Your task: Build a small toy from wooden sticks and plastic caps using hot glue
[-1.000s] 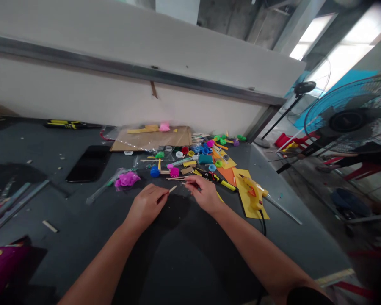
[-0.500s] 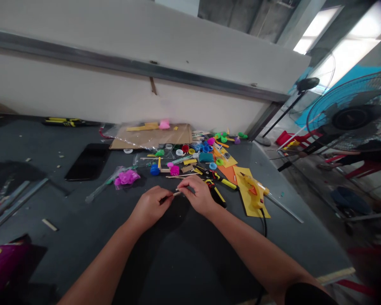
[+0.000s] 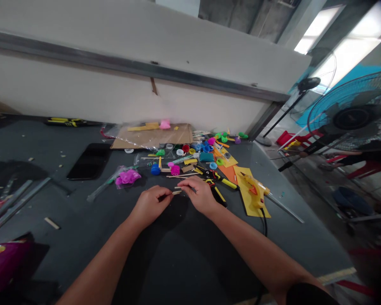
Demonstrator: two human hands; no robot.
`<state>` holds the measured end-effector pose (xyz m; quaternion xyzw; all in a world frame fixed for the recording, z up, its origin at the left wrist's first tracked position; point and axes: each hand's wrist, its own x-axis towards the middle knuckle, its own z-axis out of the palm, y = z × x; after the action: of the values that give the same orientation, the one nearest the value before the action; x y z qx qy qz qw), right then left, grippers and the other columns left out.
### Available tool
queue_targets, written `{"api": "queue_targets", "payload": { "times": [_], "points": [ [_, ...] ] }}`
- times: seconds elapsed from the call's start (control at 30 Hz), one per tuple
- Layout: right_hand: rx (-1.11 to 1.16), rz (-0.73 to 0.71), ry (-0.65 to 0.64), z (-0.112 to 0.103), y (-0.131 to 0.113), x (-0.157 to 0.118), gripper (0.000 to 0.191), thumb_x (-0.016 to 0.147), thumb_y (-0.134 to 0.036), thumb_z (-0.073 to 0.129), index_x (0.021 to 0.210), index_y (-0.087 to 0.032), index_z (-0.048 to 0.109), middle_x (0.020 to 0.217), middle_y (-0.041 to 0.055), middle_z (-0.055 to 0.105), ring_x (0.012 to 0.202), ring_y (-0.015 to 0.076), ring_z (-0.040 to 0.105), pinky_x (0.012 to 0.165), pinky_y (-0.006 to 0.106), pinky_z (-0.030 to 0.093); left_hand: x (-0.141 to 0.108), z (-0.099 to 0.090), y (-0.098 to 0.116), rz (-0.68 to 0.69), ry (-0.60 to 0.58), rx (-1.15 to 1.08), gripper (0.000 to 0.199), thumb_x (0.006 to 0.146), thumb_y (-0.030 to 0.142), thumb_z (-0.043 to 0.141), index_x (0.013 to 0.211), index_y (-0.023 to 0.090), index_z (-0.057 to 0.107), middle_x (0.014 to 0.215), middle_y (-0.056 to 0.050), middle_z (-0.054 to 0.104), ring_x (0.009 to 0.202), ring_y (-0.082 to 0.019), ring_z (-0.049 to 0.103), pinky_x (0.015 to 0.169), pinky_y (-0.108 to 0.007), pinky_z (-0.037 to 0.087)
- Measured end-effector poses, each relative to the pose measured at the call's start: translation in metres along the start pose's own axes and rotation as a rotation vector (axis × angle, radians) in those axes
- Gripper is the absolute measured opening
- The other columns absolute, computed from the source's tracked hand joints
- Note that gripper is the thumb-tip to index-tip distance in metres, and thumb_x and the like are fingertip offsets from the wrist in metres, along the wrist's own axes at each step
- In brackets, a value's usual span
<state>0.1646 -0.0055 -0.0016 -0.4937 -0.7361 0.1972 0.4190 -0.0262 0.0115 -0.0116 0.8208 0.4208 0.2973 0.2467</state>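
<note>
My left hand (image 3: 152, 205) is closed in a pinch on a short pale wooden stick (image 3: 177, 192), whose free end points right. Just above that stick, my right hand (image 3: 197, 192) pinches a second short wooden stick (image 3: 177, 187); most of it is hidden by the fingers. A small gap shows between the two pieces, over the dark table. Beyond the hands lie long thin sticks (image 3: 182, 176), a pink bottle cap (image 3: 175, 170) and a blue cap (image 3: 155, 169) next to small upright yellow sticks.
Pliers with yellow-black handles (image 3: 216, 192) lie right of my right hand. A yellow glue gun (image 3: 257, 195) rests on yellow paper (image 3: 246, 199). At left are a black phone (image 3: 89, 161) and a bag of purple pieces (image 3: 127, 177). Cardboard (image 3: 178, 134) lies behind; a fan (image 3: 351, 117) stands right.
The two stick ends, close together before, now show apart, with more of each visible. Both hands stay in nearly the same place.
</note>
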Motion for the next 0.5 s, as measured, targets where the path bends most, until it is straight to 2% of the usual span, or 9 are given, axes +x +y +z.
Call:
{"api": "queue_targets", "payload": {
  "times": [0.5],
  "points": [
    [0.070, 0.096, 0.051, 0.0051, 0.0012, -0.0012, 0.007, 0.081, -0.024, 0.061, 0.078, -0.020, 0.066, 0.078, 0.0018, 0.065, 0.078, 0.0157, 0.058, 0.074, 0.028, 0.044, 0.0009, -0.0009, 0.0021, -0.034, -0.029, -0.036, 0.017, 0.081, 0.025, 0.051, 0.075, 0.023, 0.066, 0.070, 0.002, 0.064, 0.065, -0.012, 0.059, 0.061, -0.022, 0.041]
  ]
}}
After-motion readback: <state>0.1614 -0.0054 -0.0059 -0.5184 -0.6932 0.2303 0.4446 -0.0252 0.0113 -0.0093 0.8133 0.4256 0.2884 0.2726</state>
